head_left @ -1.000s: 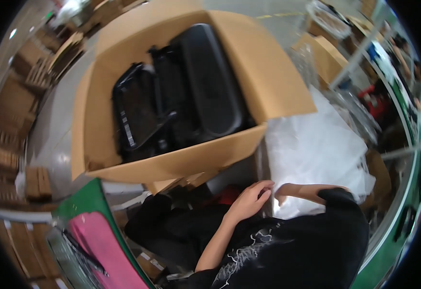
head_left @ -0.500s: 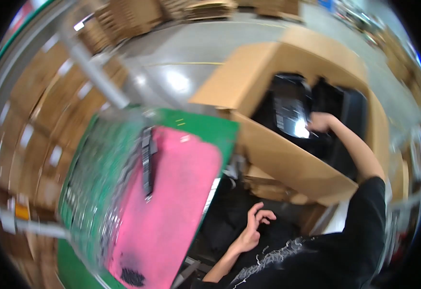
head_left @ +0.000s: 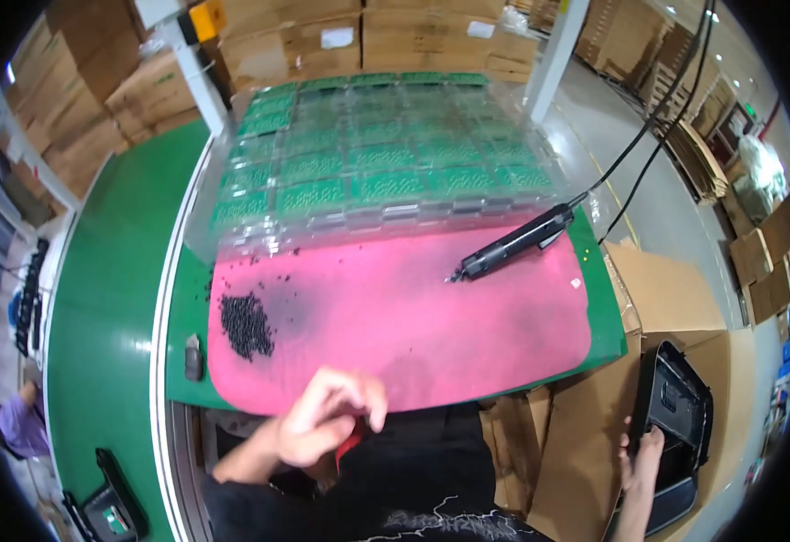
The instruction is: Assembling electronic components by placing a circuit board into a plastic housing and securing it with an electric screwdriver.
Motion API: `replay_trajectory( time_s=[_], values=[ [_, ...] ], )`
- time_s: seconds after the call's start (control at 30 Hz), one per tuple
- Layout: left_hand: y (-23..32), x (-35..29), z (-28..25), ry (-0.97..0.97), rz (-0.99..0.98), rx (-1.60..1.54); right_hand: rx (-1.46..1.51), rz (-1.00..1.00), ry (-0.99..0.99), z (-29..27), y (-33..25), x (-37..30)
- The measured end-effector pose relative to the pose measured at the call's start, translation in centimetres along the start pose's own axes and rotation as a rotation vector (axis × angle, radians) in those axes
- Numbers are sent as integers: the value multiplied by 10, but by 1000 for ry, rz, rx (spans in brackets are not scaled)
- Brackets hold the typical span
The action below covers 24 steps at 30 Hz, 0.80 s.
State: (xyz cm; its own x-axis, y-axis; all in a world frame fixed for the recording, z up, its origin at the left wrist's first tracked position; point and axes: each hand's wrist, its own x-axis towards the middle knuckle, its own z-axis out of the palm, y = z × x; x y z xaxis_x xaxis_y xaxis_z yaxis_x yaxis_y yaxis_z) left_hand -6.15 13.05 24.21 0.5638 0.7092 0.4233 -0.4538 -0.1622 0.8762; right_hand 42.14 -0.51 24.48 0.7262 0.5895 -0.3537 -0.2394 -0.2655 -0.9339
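At the lower right, my right hand (head_left: 643, 456) grips the edge of a black plastic housing (head_left: 675, 393), a hollow, tray-like shell tilted up at a cardboard box (head_left: 585, 443). More black plastic shows below it in the box. My left hand (head_left: 332, 415) hovers before the front edge of the pink mat (head_left: 395, 316), fingers loosely bent and apart, nothing in them. A black electric screwdriver (head_left: 517, 244) lies on the mat's right half, its bit pointing left. On the mat's left side is a pile of small black screws (head_left: 246, 325), with a few scattered around.
Clear plastic trays of green circuit boards (head_left: 386, 155) stand behind the mat. Dark cables (head_left: 652, 113) rise from the screwdriver. A small dark block (head_left: 194, 358) lies left of the mat. Another black housing (head_left: 115, 501) sits on the green conveyor (head_left: 129, 271); a person's purple sleeve (head_left: 23, 425) shows beyond.
My view has swung left to face the bench. My right hand, earlier reaching into the box, now holds a black housing raised there. My left hand has come up beside the mat.
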Motion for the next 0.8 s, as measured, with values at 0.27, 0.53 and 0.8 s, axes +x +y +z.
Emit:
replay_trajectory(
  time_s=[0.27,0.53,0.8],
  values=[
    [-5,87,0,-161,-48,830,-260,94,-1148,154,9,-107],
    [-29,78,-58,-100,-274,1351,-1233,-667,-1966,266,5,-124],
    [12,49,-100,-136,-386,1135,-667,-1581,-1097,545,-39,-97]
  ],
)
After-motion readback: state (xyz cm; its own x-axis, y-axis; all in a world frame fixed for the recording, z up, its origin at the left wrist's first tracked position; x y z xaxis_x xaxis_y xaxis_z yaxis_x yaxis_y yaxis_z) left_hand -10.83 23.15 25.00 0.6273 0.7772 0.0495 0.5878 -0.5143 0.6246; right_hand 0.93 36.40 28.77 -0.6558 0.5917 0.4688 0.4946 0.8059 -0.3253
